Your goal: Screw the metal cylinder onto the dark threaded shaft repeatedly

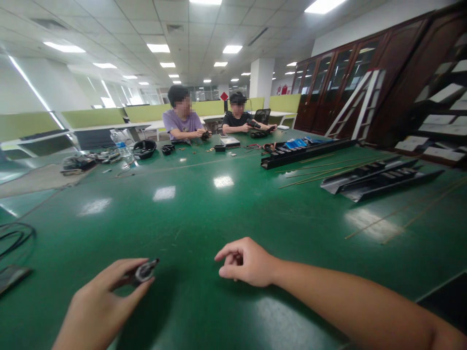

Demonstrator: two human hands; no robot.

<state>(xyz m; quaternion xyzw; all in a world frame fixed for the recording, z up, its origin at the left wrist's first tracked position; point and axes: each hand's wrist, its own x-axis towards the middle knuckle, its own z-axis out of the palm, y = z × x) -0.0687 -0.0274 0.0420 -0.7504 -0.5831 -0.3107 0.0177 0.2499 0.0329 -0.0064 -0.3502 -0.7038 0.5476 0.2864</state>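
Between the thumb and fingers of my left hand [105, 296] is a small grey and black round part [144, 272] with a dark pointed tip, its exact kind unclear. It is held above the green tabletop [197, 214], the tip turned to the right. My right hand [246, 262] hovers over the table to the right of it. Its index finger and thumb are apart, the other fingers curl inward, and nothing shows in its grasp.
Black metal channels [379, 182] and thin brass-coloured rods [310, 178] lie at the right. A black cable [16, 238] is at the left edge. Across the table sit two people [182, 119], with a water bottle [118, 141] and a black tray [145, 149] on the far side.
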